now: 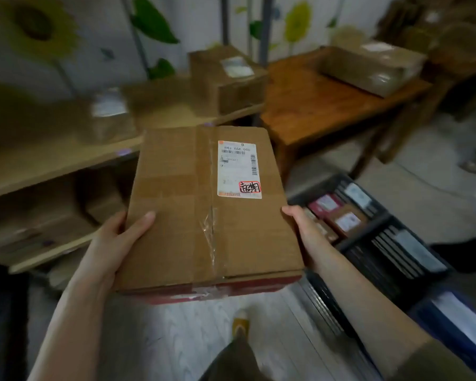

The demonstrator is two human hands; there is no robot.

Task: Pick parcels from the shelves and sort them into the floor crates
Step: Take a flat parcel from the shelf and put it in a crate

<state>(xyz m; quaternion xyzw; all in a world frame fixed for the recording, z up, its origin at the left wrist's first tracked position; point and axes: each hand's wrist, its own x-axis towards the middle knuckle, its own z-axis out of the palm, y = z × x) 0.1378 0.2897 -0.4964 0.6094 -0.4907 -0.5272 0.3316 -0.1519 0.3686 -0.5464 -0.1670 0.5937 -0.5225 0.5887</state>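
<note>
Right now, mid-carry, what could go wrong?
1. The left hand and right hand grip the cardboard box near its close end only; the far end could dip.
2. Its clear tape looks wrinkled and lifting; flaps may open.
3. The dark crate at right already holds parcels; this wide box may not sit flat.

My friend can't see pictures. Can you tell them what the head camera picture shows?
The left hand and right hand hold a taped cardboard parcel by its sides, white label facing up. Wooden shelves with more boxes stand on the left, and dark floor crates with parcels inside sit on the right.
</note>
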